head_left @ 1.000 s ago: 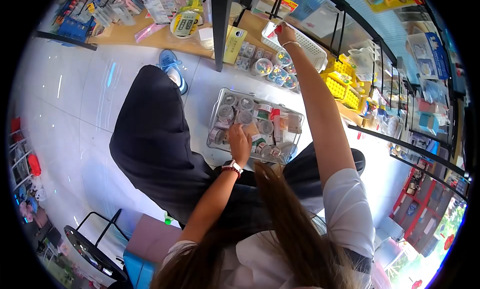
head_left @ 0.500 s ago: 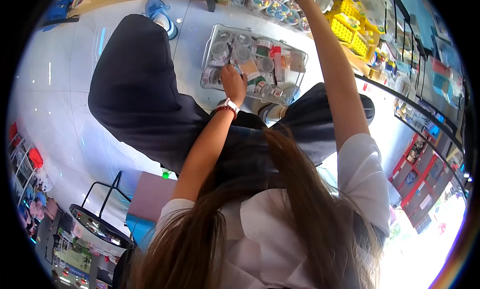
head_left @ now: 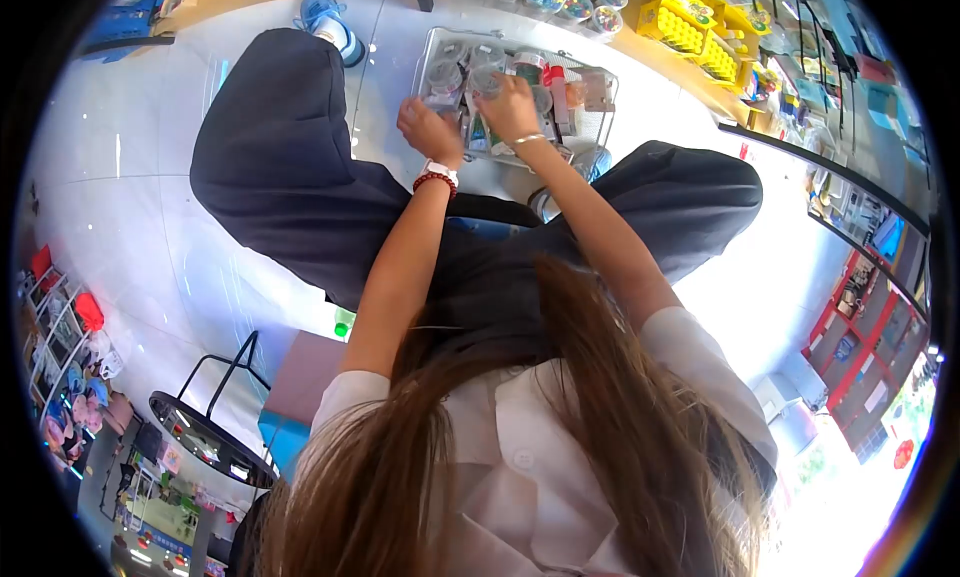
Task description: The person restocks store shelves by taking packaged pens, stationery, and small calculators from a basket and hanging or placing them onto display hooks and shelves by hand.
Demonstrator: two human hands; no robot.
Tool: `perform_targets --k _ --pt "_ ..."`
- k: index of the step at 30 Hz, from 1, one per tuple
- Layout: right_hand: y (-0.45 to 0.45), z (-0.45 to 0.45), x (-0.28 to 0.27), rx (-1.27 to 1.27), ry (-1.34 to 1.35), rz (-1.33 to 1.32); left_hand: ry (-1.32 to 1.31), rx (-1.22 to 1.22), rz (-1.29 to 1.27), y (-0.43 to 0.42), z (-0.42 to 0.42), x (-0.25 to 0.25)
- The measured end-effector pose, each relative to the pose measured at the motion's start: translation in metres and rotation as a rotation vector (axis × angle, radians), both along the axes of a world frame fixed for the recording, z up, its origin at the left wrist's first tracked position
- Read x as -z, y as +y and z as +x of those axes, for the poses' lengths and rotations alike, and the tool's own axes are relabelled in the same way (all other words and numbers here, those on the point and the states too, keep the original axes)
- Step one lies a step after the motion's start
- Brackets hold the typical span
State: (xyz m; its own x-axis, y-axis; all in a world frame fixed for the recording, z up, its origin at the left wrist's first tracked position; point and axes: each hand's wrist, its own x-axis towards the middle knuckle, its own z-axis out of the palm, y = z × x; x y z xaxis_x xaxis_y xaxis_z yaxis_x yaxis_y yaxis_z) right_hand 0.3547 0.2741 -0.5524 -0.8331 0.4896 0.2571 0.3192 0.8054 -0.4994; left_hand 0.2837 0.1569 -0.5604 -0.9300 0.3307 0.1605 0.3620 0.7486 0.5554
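A silver wire basket [head_left: 610, 102] on the floor between my legs holds several clear round plastic jars [head_left: 487, 54], some with pale lids. Over its near left corner is my left hand [head_left: 432, 132], with fingers curled around what looks like a clear jar, mostly hidden by the hand. My right hand [head_left: 508, 107] reaches into the middle of the basket beside a clear jar [head_left: 487, 80]. Its fingers are bent downward, and whatever they pinch is too small to make out. Right of that hand lie a red tube-like item [head_left: 556, 82] and an orange-tinted container [head_left: 576, 94].
Tubs of colourful small pieces [head_left: 575, 7] stand beyond the basket, near yellow racks [head_left: 690, 27] on a wooden shelf. My knees flank the basket. A round black-framed mirror [head_left: 210, 442] and a green-capped bottle [head_left: 342, 327] are behind on the left.
My right hand has come back from the far tubs and down into the basket. My left hand has shifted left within the basket. The view has tilted slightly.
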Motion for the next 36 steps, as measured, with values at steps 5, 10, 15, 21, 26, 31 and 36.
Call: perform_targets --k 5,10,15,21,26,31,36 --pt "-0.003 -0.035 0.011 0.216 -0.422 -0.272 -0.21 -0.013 -0.067 -0.009 -0.001 0.018" --pt "-0.004 -0.022 0.007 0.208 -0.463 -0.316 -0.25 -0.005 -0.11 -0.017 -0.009 0.033" --pt "0.01 0.029 0.036 0.349 0.016 -0.078 -0.346 -0.051 -0.173 -0.012 -0.007 0.018" --pt "0.052 0.09 0.067 0.514 -0.519 -0.069 -0.334 -0.097 -0.21 -0.008 -0.003 0.016" --pt "0.064 0.084 0.086 0.665 -0.361 -0.431 -0.141 -0.065 -0.175 -0.012 -0.002 0.045" --pt "0.109 0.092 0.163 0.579 -0.593 -0.677 0.079 -0.049 -0.064 -0.002 0.006 -0.009" --pt "0.086 0.092 0.023 0.729 -0.588 -1.32 -0.381 0.373 0.498 0.033 0.01 -0.03"
